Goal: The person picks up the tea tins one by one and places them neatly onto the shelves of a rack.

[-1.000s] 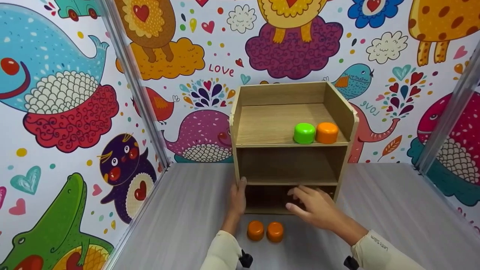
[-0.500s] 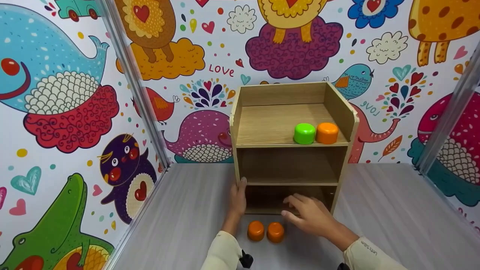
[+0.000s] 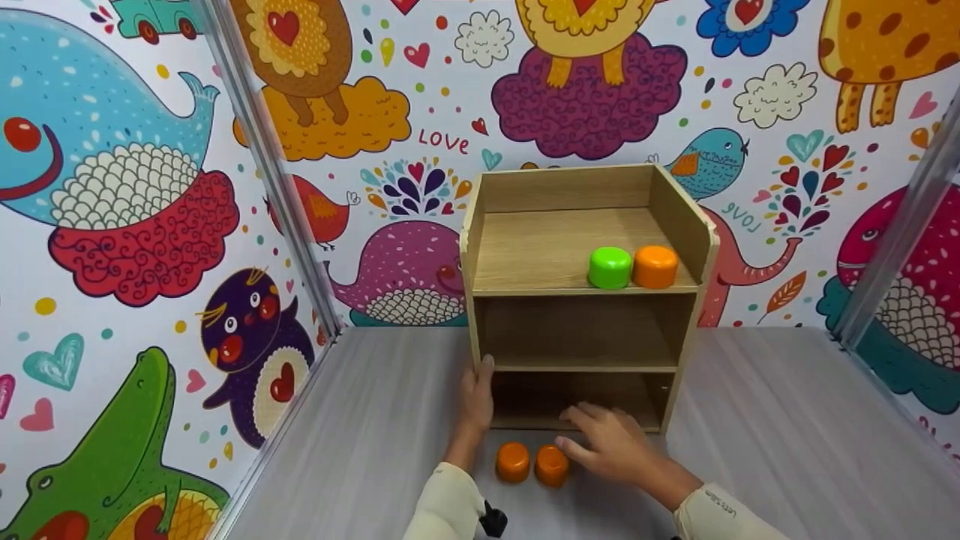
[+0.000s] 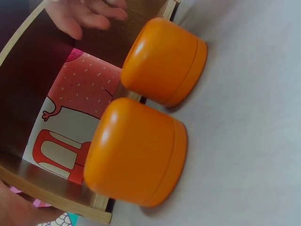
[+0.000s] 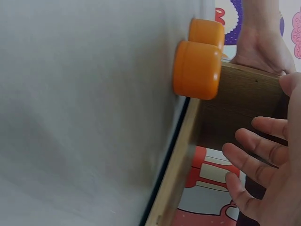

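A small wooden shelf (image 3: 577, 369) stands on the table, its lower compartments facing me. My left hand (image 3: 475, 397) grips its left side panel low down, thumb at the front edge and fingers on the outer side. In front of the bottom compartment stand two rounded orange cylinders, a left one (image 3: 513, 462) and a right one (image 3: 552, 466), each with a lipped base. Just right of the right cylinder, my right hand (image 3: 611, 442) hovers with spread, slightly bent fingers and nothing in it. The right wrist view shows its fingers (image 5: 256, 165) apart from the cylinders.
On the shelf's top deck, near the right front, sit a green cylinder (image 3: 610, 268) and an orange one (image 3: 655, 267), side by side. Walls with cartoon animals enclose the grey table (image 3: 757, 435) at the back and both sides.
My right hand has moved left and down, out from the bottom compartment's front toward the right orange cylinder. The left hand, the shelf and the cylinders have stayed put.
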Demonstrator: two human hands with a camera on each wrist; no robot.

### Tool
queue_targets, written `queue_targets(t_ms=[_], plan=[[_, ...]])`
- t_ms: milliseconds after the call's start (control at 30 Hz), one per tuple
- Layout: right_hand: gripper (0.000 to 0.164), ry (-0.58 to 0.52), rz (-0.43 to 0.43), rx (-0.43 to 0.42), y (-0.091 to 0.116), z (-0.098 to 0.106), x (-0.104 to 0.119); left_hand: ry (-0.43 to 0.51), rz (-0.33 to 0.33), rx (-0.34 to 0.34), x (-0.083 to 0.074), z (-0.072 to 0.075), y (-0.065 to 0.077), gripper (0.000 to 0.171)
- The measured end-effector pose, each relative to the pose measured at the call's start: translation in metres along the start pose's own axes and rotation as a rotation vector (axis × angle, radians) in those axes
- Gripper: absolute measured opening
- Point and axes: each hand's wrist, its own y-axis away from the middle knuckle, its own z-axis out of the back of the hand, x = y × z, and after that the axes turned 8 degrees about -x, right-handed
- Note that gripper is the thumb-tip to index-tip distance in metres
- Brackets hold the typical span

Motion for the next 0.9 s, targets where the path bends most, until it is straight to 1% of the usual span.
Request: queue_targets(t_ms=[133,233,367,400,600,733,900], plan=[[0.038,0.025,0.014,0.000,0.003,-0.009,0.000,-0.025,-0.008,-0.010,0.000,0.000,0.000,0.021],[0.044,0.038,0.007,0.021,0.005,-0.014,0.000,-0.050,0.010,-0.028,0.013,-0.002,-0.005,0.021],[0.048,0.028,-0.007,0.058,0.006,-0.020,0.002,-0.075,0.025,-0.049,0.033,-0.004,-0.012,0.024],[0.048,0.022,-0.007,0.068,0.006,-0.021,0.002,-0.075,0.023,-0.051,0.035,-0.004,-0.012,0.024],[0.052,0.013,-0.020,0.123,0.007,-0.027,0.002,-0.056,0.003,-0.023,0.039,-0.002,-0.010,0.037],[0.053,0.013,-0.030,0.145,0.007,-0.027,0.003,-0.063,0.002,-0.025,0.039,-0.002,-0.010,0.035],[0.051,0.035,-0.008,0.175,0.008,-0.027,0.004,-0.056,0.027,-0.038,0.041,-0.003,-0.011,0.033]])
